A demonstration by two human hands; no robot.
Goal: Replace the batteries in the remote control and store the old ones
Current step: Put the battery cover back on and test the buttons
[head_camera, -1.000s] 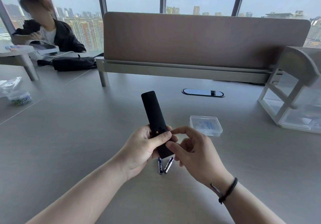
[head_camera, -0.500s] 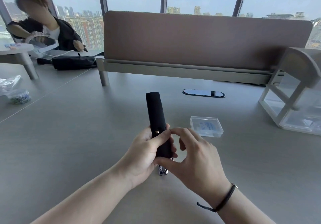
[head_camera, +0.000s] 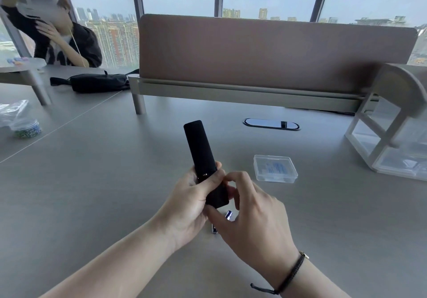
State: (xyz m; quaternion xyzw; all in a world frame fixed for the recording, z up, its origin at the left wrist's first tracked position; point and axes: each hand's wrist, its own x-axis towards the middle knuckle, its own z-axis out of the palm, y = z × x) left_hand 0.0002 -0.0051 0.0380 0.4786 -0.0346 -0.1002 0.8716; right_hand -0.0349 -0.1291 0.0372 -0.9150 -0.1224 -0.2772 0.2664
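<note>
A slim black remote control (head_camera: 198, 147) is held upright above the grey table (head_camera: 92, 193), its back facing me. My left hand (head_camera: 184, 205) grips its lower half, thumb across the back. My right hand (head_camera: 249, 214) pinches the remote's bottom end between thumb and fingers. Two small batteries (head_camera: 228, 215) lie on the table just under my hands, mostly hidden by them. A clear plastic case (head_camera: 275, 168) with a blue-printed insert sits closed to the right.
A brown divider panel (head_camera: 265, 52) crosses the table's far side, with a cable port (head_camera: 271, 124) before it. A white rack with clear drawers (head_camera: 397, 140) stands at right. At left are a clear bag and tub (head_camera: 24, 124), a black pouch (head_camera: 97, 82) and a seated person (head_camera: 57, 39).
My right hand has closed in on the remote's bottom end and now covers most of the batteries. The remote has tilted a little. The person at left raised an arm.
</note>
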